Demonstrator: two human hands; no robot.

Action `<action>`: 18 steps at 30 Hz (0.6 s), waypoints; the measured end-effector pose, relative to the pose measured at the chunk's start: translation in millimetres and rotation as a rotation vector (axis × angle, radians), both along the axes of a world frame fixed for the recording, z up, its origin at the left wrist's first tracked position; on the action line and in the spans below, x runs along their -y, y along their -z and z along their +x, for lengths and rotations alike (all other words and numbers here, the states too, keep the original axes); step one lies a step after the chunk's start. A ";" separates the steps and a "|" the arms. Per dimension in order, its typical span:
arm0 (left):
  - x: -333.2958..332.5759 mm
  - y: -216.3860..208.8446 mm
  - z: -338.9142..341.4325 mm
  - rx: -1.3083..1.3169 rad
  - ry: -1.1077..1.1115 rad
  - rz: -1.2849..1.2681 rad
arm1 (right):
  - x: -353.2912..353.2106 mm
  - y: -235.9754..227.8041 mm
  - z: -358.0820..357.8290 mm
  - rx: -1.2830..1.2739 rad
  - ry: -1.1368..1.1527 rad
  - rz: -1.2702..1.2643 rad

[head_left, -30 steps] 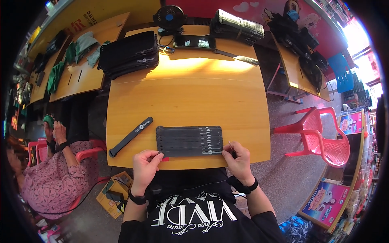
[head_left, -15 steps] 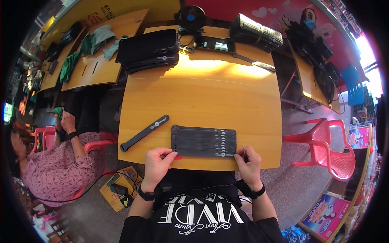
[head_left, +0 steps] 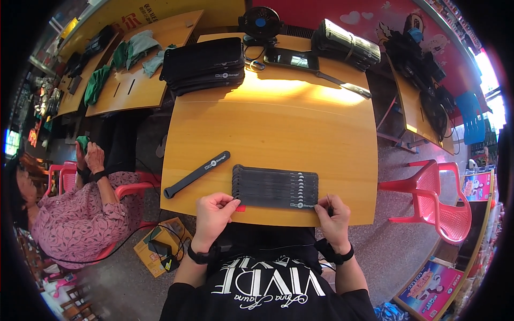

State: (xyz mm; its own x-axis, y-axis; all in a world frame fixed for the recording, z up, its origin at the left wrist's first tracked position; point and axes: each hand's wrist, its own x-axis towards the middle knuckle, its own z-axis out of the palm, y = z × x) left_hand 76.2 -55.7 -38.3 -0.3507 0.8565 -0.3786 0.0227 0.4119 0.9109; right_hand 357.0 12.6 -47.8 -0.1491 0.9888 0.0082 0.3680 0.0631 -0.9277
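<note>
Several flat black straps [head_left: 276, 184] lie overlapped in a neat row near the table's front edge, their white printed marks lined up toward the right. My left hand [head_left: 215, 215] is closed, thumb and finger pinching the left end of the nearest strap. A small red piece [head_left: 241, 208] shows on the table by that thumb. At the other end of the same strap, my right hand [head_left: 334, 218] is closed with its fingertips pinched on the right tip. A single black strap [head_left: 197, 175] lies slanted to the left of the row.
A stack of black straps [head_left: 202, 67] stands at the back left, a tied bundle [head_left: 347, 45] at the back right. Between them lie a phone [head_left: 292, 59] and scissors [head_left: 255, 65]; a loose strap [head_left: 345, 85] and a small fan [head_left: 261, 24] are near. A seated person [head_left: 88, 219] works at left; a pink chair [head_left: 428, 190] stands right.
The whole view has shifted slightly, so the table appears a little further right. Both hands remain at the two ends of the nearest strap; the right fingers have shifted a little.
</note>
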 end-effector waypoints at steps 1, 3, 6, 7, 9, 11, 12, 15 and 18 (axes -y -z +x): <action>0.0 0.6 0.5 -0.014 -0.003 -0.005 | 0.0 0.9 1.0 0.007 -0.003 -0.003; -1.7 -1.7 1.3 -0.019 0.006 -0.013 | 0.3 1.5 2.3 0.017 -0.002 -0.004; -2.9 3.7 1.5 -0.083 0.041 0.001 | 0.3 1.5 5.0 0.027 0.013 0.015; -2.5 6.9 -0.1 -0.147 0.062 0.021 | 0.4 2.7 1.7 0.030 0.011 0.034; -0.2 4.5 -0.3 -0.076 -0.004 0.059 | 0.7 1.9 0.4 0.053 0.023 0.056; -0.2 3.4 -0.6 -0.084 -0.004 0.064 | 0.6 2.7 -4.2 -0.001 0.018 0.027; -1.0 -0.1 -0.9 -0.078 -0.010 0.025 | 0.8 2.1 -3.2 0.006 0.009 0.011; -2.0 -0.1 -0.2 -0.068 -0.016 -0.005 | 0.1 2.9 -2.9 0.007 0.006 0.025; -2.6 1.0 0.7 -0.046 -0.024 -0.002 | 0.0 -0.8 -2.0 0.007 0.013 0.032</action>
